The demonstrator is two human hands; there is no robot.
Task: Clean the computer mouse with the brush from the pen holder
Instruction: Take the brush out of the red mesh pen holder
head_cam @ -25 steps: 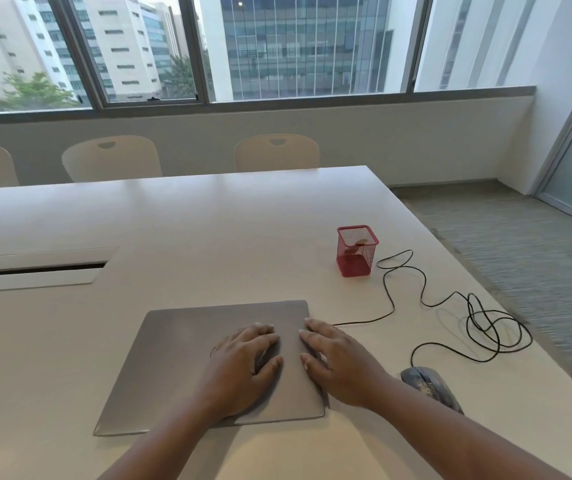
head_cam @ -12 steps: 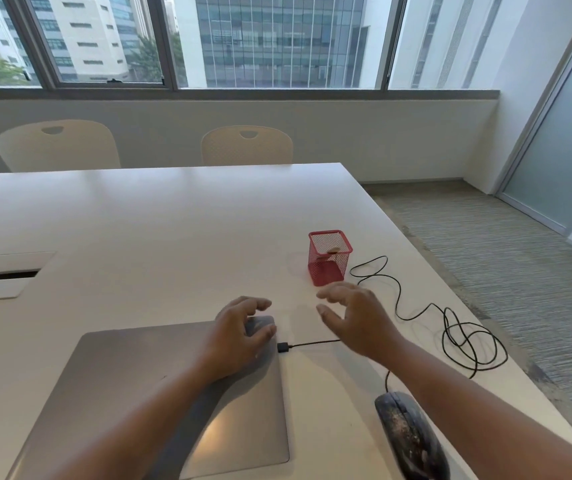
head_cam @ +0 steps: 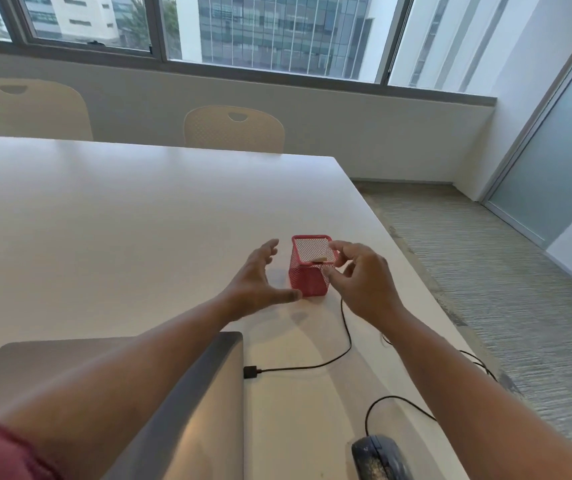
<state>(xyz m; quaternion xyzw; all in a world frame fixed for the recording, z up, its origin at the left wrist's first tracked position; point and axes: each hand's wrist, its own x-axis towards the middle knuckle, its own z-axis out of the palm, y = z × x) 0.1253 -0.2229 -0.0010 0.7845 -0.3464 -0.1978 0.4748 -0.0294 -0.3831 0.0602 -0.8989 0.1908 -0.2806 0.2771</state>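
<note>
A red mesh pen holder (head_cam: pixel 308 278) stands on the white table (head_cam: pixel 121 220). A pale tip of something, probably the brush (head_cam: pixel 319 260), peeks over its near rim. My left hand (head_cam: pixel 260 282) is open just left of the holder, its thumb near the base. My right hand (head_cam: pixel 364 282) hovers at the holder's right rim with fingers curled and apart, holding nothing. The dusty dark computer mouse (head_cam: pixel 379 459) lies at the bottom edge, partly under my right forearm. Its black cable (head_cam: pixel 346 337) runs past the holder.
A closed grey laptop (head_cam: pixel 191 410) lies near the front under my left forearm, with the cable's plug (head_cam: pixel 250 371) beside its right edge. The table's right edge drops to carpet (head_cam: pixel 502 289). Two cream chairs (head_cam: pixel 234 129) stand behind the table.
Both hands left the laptop and reached forward to the pen holder, one on each side. The view swung right and closer to the holder.
</note>
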